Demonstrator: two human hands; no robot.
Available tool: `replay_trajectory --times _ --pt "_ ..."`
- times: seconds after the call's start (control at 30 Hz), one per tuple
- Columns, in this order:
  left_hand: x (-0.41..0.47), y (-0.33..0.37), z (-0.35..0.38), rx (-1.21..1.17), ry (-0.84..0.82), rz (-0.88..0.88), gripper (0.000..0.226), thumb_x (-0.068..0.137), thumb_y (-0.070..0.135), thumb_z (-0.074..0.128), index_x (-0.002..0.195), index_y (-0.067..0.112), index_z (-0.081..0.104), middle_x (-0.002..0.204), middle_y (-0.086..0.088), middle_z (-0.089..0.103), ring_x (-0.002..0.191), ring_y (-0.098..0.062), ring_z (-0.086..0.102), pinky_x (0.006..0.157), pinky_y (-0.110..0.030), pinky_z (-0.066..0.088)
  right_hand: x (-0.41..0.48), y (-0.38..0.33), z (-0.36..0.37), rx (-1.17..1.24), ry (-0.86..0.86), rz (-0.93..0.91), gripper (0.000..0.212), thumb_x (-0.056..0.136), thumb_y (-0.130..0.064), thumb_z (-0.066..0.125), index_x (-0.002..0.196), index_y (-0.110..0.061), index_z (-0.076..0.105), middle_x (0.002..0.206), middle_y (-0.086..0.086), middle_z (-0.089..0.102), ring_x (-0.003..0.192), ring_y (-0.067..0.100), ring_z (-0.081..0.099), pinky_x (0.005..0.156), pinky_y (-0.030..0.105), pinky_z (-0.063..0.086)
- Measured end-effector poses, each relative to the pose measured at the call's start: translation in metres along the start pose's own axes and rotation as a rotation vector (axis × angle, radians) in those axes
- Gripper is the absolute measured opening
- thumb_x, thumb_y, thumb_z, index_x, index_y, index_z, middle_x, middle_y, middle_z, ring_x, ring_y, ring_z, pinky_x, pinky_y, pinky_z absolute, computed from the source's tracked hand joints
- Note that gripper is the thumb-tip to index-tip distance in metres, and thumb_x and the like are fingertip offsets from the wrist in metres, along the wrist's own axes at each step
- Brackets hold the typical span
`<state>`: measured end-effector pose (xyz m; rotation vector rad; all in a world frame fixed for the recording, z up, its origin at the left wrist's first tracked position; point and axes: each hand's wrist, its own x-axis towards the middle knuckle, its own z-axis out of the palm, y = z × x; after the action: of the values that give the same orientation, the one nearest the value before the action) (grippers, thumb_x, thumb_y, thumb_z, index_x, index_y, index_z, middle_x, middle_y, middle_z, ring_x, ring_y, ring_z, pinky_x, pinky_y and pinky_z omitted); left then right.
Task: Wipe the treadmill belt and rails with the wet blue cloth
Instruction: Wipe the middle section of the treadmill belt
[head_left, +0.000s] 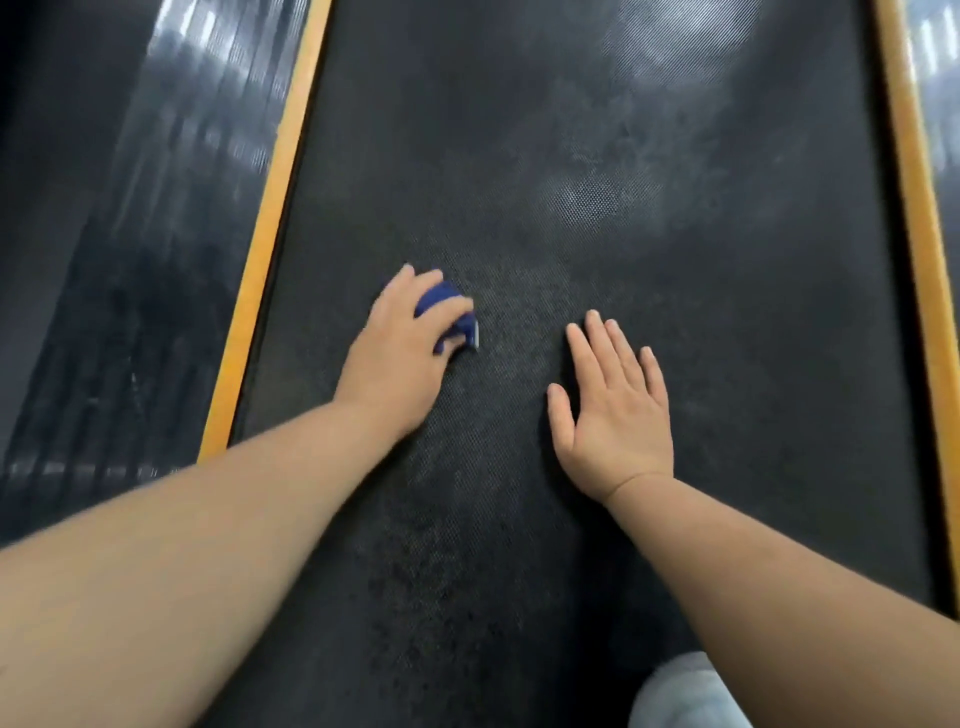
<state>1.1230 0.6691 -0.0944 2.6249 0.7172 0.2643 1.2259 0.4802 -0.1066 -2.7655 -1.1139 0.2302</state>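
Note:
The dark textured treadmill belt (597, 156) fills the middle of the view. My left hand (400, 353) grips a bunched blue cloth (441, 304) and holds it down on the belt, left of centre. Most of the cloth is hidden under the fingers. My right hand (615, 400) lies flat on the belt to the right of it, fingers straight and spread, holding nothing. An orange strip (270, 228) runs along the belt's left edge beside the black ribbed left rail (156, 208). A second orange strip (914, 208) marks the right edge.
A pale grey rounded shape (685, 691), possibly my knee, shows at the bottom edge on the belt. Glare patches lie on the far belt and on both rails. The right rail is mostly out of frame.

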Motion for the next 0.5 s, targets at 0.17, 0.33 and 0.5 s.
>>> replay_trajectory --times 0.17,0.33,0.5 --pt "-0.049 -0.015 -0.002 0.036 -0.189 0.397 0.047 0.069 -0.002 0.076 0.113 0.014 0.068 0.130 -0.020 0.055 0.123 -0.043 0.048 0.102 -0.058 0.035 -0.001 -0.001 -0.001 0.013 0.009 0.007 0.062 0.092 -0.045 0.026 0.149 -0.021 0.028 0.158 -0.002 0.018 0.146 0.013 0.011 0.119 0.040 0.007" --pt "0.059 0.004 0.002 -0.029 -0.017 -0.041 0.038 0.092 0.007 0.053 0.127 0.020 0.060 0.150 -0.009 0.035 0.142 -0.032 0.021 0.113 -0.041 0.026 -0.001 -0.001 0.002 0.015 0.019 0.004 0.061 0.093 -0.044 0.028 0.149 -0.022 0.027 0.158 -0.003 0.017 0.146 0.013 0.010 0.119 0.041 0.008" --pt "-0.015 0.015 0.011 -0.071 -0.056 0.149 0.039 0.079 0.003 0.069 0.116 0.016 0.067 0.137 -0.013 0.051 0.133 -0.036 0.038 0.107 -0.051 0.036 0.000 0.000 0.001 0.021 0.013 0.000 0.061 0.093 -0.044 0.027 0.149 -0.022 0.025 0.159 -0.003 0.015 0.146 0.013 0.009 0.119 0.040 0.006"
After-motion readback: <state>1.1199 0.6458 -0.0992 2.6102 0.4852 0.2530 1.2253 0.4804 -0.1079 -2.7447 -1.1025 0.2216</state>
